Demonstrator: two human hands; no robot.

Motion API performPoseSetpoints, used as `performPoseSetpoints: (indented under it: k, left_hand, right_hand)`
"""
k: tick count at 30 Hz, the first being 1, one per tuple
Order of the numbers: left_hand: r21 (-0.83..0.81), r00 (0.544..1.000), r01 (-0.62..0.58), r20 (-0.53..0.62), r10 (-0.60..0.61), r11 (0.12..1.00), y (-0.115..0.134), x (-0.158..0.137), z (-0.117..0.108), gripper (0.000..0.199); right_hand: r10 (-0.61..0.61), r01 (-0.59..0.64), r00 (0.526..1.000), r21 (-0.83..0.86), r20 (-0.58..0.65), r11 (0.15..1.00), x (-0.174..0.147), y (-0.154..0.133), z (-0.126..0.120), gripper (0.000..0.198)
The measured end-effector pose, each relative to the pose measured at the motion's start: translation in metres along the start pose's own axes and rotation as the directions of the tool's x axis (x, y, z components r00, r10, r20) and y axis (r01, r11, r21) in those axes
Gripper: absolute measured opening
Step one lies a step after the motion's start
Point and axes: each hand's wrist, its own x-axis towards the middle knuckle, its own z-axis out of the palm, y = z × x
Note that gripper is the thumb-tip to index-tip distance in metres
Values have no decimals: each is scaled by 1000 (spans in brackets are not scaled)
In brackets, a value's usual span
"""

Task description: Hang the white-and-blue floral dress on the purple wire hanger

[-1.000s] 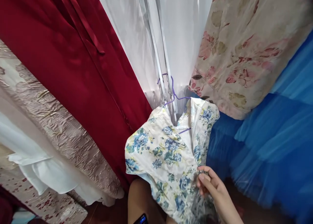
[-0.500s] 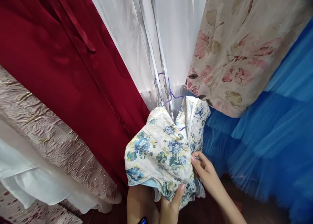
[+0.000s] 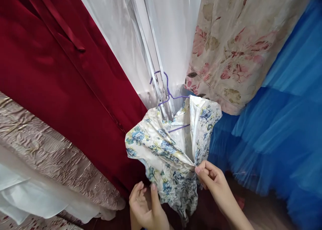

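A white dress with blue and yellow flowers hangs in front of me on a purple wire hanger. Its neck gapes in a deep V, edged by a zipper on the right side. My right hand pinches at the zipper, at the bottom point of the V; the fingers hide the pull. Beside the dress's lower left edge is my left hand, palm up, with fingers apart and the thumb close to the cloth. Nothing shows in it. The bunched lower part of the dress hangs between my hands.
Two pale glossy strips run down to the hanger. Around the dress hang a dark red gown, a white cloth, a beige dress with pink flowers, a blue tulle skirt and a textured pinkish garment.
My left hand has let go of the dress front and moved left. The V opening is wider, showing more of the hanger's bar. My right hand, still pinching, is slightly lower.
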Motion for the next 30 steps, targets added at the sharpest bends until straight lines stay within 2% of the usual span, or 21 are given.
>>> performPoseSetpoints:
  k: [1, 2, 3, 5, 6, 7, 8, 12, 18, 23, 26, 30]
  left_hand:
    - [24, 996, -90, 30, 90, 996, 3, -3, 1, 43]
    - [41, 983, -142, 121, 136, 989, 7, -7, 3, 35]
    - [49, 955, -162, 259, 144, 986, 12, -12, 6, 27]
    - [58, 835, -142, 543, 88, 988, 21, -24, 14, 16]
    - [65, 773, -117, 632, 50, 991, 25, -31, 20, 15]
    - [71, 736, -93, 677, 21, 993, 28, -37, 25, 16]
    - [74, 724, -68, 689, -2, 995, 30, -42, 30, 16]
    - [100, 761, -20, 647, -50, 995, 29, -53, 45, 11]
    - [107, 735, 46, 669, -106, 993, 24, -53, 52, 13]
    - [34, 716, -21, 698, -9, 999, 29, -52, 53, 5]
    - [9, 698, -43, 715, 24, 999, 33, -49, 52, 8]
    - [48, 649, -87, 760, 20, 995, 41, -40, 50, 14]
  right_hand:
    - [2, -2, 1000, 3, 8, 1000, -2, -1, 1, 39]
    - [5, -5, 1000, 10, 16, 1000, -3, -1, 3, 39]
    - [12, -12, 1000, 21, 26, 1000, -4, -2, 5, 38]
    - [25, -27, 998, 47, 50, 999, -6, -3, 9, 38]
    - [24, -27, 998, 57, 60, 998, -6, -4, 12, 38]
    - [16, -20, 998, 64, 67, 998, -7, -5, 14, 38]
    - [4, -9, 998, 67, 68, 998, -7, -6, 16, 38]
    - [-17, 13, 998, 58, 65, 998, -8, -9, 17, 38]
    - [23, -32, 996, 109, 85, 994, -9, -6, 15, 38]
    - [16, -21, 999, 129, 43, 991, -8, -4, 15, 39]
    - [20, -25, 999, 152, 32, 988, -5, -6, 18, 40]
    - [16, -19, 1000, 181, 21, 983, 3, -16, 24, 40]
